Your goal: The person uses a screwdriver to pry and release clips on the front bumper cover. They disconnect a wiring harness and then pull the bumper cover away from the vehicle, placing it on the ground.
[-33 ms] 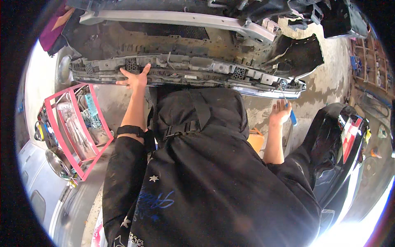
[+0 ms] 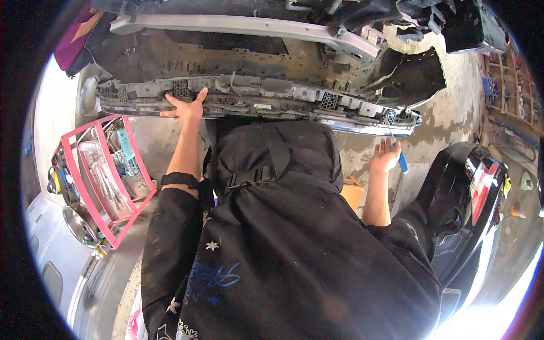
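Note:
A long car bumper (image 2: pixel 272 89) lies crosswise in front of me, its dusty inner side with clips and honeycomb patches facing up. My left hand (image 2: pixel 186 109) rests on its near edge, left of the middle, with fingers spread wide. Beside the bumper's right end, my right hand (image 2: pixel 385 155) has its fingers curled on a blue-handled screwdriver (image 2: pixel 403 161). The thin shaft points up at the bumper's edge near a honeycomb patch; whether its tip touches cannot be made out. A chrome strip (image 2: pixel 362 129) runs along that near edge.
Beyond the bumper, a grey metal crossbeam (image 2: pixel 226 24) spans the car's end. At left stands a red-framed tool cart (image 2: pixel 68 152) full of tools. A black car part with a red lamp (image 2: pixel 481 184) is at right. Purple clothing (image 2: pixel 69 48) of another person shows at upper left.

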{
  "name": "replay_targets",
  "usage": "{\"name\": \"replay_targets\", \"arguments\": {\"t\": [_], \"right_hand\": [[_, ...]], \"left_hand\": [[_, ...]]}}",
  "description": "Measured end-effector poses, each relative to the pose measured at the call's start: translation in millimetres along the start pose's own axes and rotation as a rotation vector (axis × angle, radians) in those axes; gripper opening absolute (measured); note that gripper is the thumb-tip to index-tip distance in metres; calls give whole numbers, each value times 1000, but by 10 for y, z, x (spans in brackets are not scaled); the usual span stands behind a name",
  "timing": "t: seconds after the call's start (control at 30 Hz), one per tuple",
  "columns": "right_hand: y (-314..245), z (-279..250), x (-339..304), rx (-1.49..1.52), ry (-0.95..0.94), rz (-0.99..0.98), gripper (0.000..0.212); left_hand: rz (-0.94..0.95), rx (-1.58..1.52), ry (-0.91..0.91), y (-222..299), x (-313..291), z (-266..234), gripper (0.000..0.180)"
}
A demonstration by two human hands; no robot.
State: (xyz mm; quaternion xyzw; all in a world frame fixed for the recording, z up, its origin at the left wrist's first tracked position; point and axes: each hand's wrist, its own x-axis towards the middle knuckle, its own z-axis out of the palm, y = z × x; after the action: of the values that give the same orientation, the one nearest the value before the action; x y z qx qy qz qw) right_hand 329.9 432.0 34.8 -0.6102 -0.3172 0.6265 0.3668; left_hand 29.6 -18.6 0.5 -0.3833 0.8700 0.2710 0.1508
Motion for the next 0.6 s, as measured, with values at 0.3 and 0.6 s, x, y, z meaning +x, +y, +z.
{"name": "replay_targets", "arguments": {"t": [0.3,0.6], "right_hand": [[105,53,-188,-120,69,-56,35],[18,106,-304,109,-115,82,26]], "left_hand": [[1,14,1,10,-37,-16,138],[5,0,-32,-3,-58,-53,137]]}}
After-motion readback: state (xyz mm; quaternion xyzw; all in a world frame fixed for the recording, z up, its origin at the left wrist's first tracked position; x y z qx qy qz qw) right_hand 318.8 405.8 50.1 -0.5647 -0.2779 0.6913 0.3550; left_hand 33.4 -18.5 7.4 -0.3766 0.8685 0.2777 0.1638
